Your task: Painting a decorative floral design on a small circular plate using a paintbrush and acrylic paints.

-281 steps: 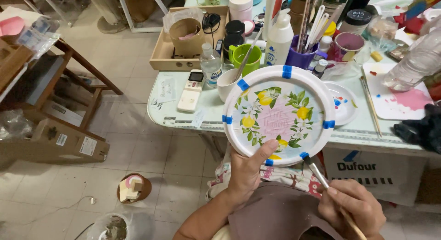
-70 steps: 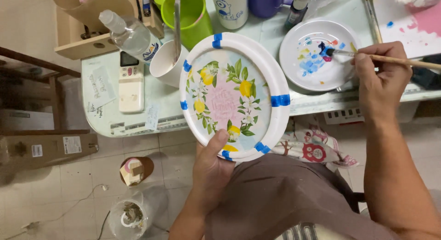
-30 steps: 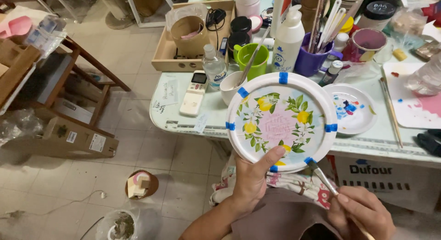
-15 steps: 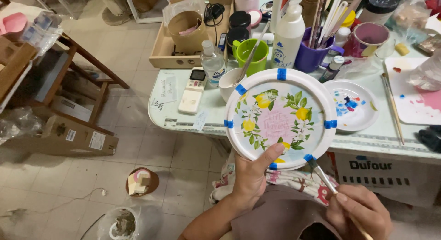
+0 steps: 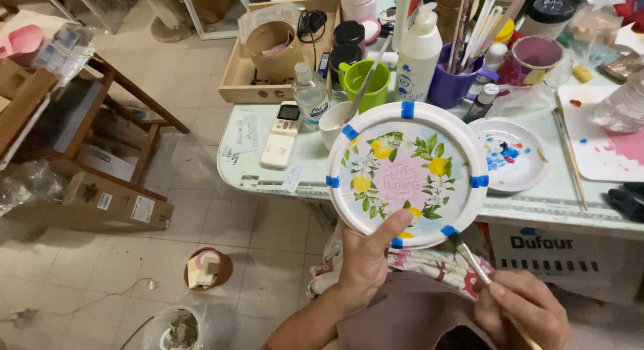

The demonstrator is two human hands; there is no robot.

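Plate (image 5: 407, 176) slightly lower, palette (image 5: 516, 163) behind.

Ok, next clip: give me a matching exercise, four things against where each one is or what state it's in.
Things:
1. painted plate
2. paintbrush
3. remote control
4. green cup

Places or states:
A. lying flat near the table's left end
B. held up by the left hand
C. standing behind the white cup
D. in the right hand, tip at the plate's lower rim

Pairs: 1-B, 2-D, 3-A, 4-C

The brush (image 5: 469, 257) handle runs off the bottom edge, inside the right hand (image 5: 523, 313).
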